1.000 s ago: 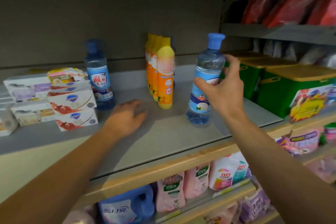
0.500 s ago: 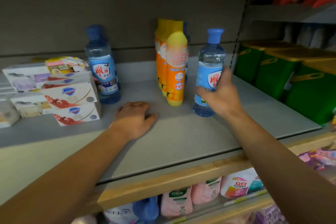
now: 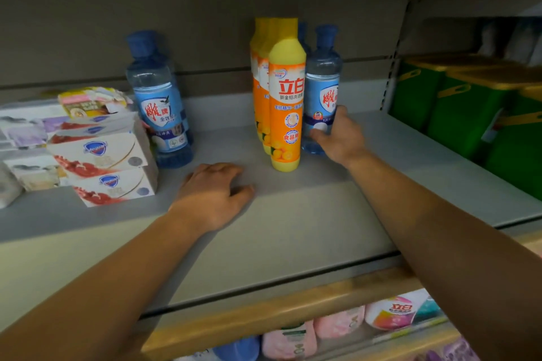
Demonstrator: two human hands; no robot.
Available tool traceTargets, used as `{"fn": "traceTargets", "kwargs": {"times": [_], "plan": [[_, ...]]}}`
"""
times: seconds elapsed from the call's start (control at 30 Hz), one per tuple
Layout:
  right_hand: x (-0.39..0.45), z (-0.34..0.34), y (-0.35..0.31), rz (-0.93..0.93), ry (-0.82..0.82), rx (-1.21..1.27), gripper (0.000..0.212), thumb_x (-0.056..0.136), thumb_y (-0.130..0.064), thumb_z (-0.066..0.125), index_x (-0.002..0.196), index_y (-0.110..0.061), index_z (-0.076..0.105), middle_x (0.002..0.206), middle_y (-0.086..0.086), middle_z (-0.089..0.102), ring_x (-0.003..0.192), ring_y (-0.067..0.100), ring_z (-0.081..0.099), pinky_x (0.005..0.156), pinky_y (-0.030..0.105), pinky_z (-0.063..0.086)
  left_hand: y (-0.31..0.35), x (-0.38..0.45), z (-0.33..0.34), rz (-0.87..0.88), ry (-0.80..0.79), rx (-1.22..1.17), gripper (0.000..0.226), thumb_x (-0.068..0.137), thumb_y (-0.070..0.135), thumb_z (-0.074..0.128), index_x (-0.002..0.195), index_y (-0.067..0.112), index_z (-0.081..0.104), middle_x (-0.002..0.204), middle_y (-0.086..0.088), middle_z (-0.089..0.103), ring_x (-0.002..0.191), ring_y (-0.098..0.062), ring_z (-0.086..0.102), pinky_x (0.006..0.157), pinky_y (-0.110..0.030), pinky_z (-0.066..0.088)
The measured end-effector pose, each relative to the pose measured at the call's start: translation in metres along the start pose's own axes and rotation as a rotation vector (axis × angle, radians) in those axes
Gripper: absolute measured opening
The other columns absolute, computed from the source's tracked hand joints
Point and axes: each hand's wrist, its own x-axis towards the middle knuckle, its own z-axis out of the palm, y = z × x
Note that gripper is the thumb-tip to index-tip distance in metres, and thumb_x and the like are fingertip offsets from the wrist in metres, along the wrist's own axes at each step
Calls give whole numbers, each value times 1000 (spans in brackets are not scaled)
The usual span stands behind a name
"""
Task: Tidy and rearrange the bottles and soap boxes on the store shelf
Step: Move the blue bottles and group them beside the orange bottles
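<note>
My right hand [image 3: 340, 138] grips the lower part of a clear blue-capped bottle [image 3: 322, 79], which stands upright on the grey shelf [image 3: 293, 228] right beside a row of orange-yellow bottles [image 3: 286, 102]. A second blue-capped bottle [image 3: 159, 99] stands at the back left, next to stacked white soap boxes [image 3: 108, 161]. My left hand [image 3: 214, 193] rests on the shelf in front of the orange row, fingers loosely bent, holding nothing. Behind the orange row another blue cap [image 3: 302, 29] peeks out.
Green boxes with yellow lids [image 3: 469, 102] fill the shelf section to the right behind a metal upright [image 3: 393, 67]. More pale soap boxes [image 3: 26, 129] lie at the far left. Pink and white refill pouches [image 3: 340, 328] hang on the shelf below the wooden front edge.
My right hand has slid the blue-capped bottle back and left until it stands against the orange row. My left hand has stayed on the shelf.
</note>
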Motion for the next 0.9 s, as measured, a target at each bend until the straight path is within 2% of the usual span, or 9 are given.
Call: {"fn": "traceTargets", "kwargs": {"times": [0.17,0.3,0.47,0.6,0.7,0.9], "plan": [[26,16,1,-9,-75,23,61,87,-30,71,134,-11,39,133,10,57,118,29,56,93,38,46,0,1,0,11,10,-1,65,83,66,35,138,33,46,146,7,45,131,-21,37,106,-35,29],[31,26,7,-7,-103,34,62,88,-31,71,136,-11,38,135,10,57,120,29,56,97,40,46,1,0,-1,10,12,-11,73,76,68,27,137,33,46,146,8,45,131,-20,37,106,-34,29],[36,32,14,-34,-83,44,62,87,-32,72,136,-10,40,134,10,58,119,29,57,96,40,47,2,-1,1,18,36,5,72,77,67,28,138,33,46,146,10,44,132,-20,37,107,-34,29],[34,33,15,-41,-70,57,61,87,-32,72,136,-12,42,133,8,59,118,27,58,90,32,44,3,-2,-1,6,30,-21,72,77,67,28,138,33,46,147,9,44,133,-20,36,108,-34,28],[34,32,15,-37,-68,58,61,87,-33,71,137,-13,43,134,7,59,118,26,57,90,31,43,4,-2,-2,6,20,-21,72,77,67,29,139,34,45,148,10,43,134,-19,35,108,-34,28],[34,29,15,4,-81,87,65,86,-35,72,139,-13,41,136,7,57,120,26,57,89,30,43,3,-1,-2,10,22,-27,58,90,62,39,140,34,43,149,9,41,134,-20,34,109,-35,28]]}}
